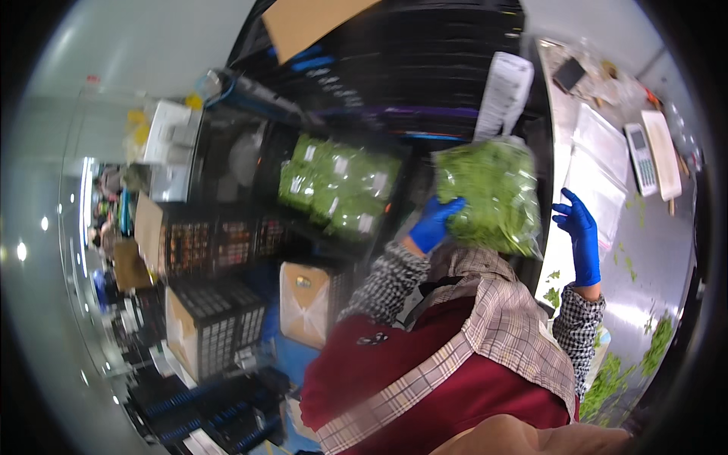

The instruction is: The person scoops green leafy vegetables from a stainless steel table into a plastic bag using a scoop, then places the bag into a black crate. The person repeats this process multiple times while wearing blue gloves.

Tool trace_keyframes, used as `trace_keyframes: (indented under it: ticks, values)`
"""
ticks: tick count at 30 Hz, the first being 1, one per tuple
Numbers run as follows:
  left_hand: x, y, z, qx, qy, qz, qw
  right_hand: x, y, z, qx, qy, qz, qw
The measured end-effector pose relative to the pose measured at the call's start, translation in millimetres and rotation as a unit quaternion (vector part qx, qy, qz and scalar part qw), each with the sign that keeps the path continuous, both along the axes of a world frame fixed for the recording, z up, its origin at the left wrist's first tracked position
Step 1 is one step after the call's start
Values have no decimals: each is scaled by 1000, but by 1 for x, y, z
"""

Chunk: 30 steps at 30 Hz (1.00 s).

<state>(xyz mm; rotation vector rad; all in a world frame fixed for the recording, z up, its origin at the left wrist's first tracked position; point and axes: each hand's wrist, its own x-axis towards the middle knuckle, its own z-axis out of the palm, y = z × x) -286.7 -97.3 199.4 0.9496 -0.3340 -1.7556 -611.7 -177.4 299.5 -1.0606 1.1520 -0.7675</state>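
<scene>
My left hand (435, 224), in a blue glove, grips the lower left side of a clear plastic bag full of green leafy vegetables (489, 193). The bag hangs in front of my body, above the floor side of the bench. My right hand (577, 230), also blue-gloved, is raised over the edge of the steel worktable (637, 261). Its fingers are apart and nothing is in them. A stack of flat clear plastic bags (597, 176) lies on the table beside it. Left of my left hand, a black crate (392, 210) contains several filled, labelled bags of greens (341, 182).
Loose leaves (606, 387) lie on the near part of the table. Farther along are a calculator (641, 159), a pale block (661, 154) and a dark phone-like object (569, 75). A printed sheet (503, 94) hangs by stacked black crates (421, 62). More crates (216, 330) stand leftward.
</scene>
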Motion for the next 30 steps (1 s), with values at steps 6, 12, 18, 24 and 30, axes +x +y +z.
trace_keyframes:
  ticks: [6,12,18,24,30]
  values:
    - [128,87,-19,99,37,385,917,35,6,-15,117,29,63,991]
    - [314,111,-104,82,-110,496,857,5,26,-55,57,70,41,995]
    - [481,125,-189,208,-429,507,718,-57,60,-89,123,102,-52,986]
    - [432,79,-239,254,-789,282,484,-109,132,-93,148,80,-213,963]
    - [183,-36,-193,-138,-661,28,737,-108,191,-42,41,148,-465,872]
